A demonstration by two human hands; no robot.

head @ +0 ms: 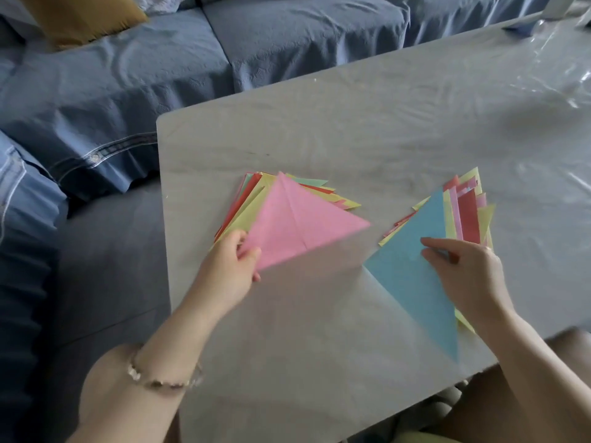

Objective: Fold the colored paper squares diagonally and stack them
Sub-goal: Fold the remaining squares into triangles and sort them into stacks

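Left fingers (248,254) pinching pink triangle (297,225), stack (243,203) beneath
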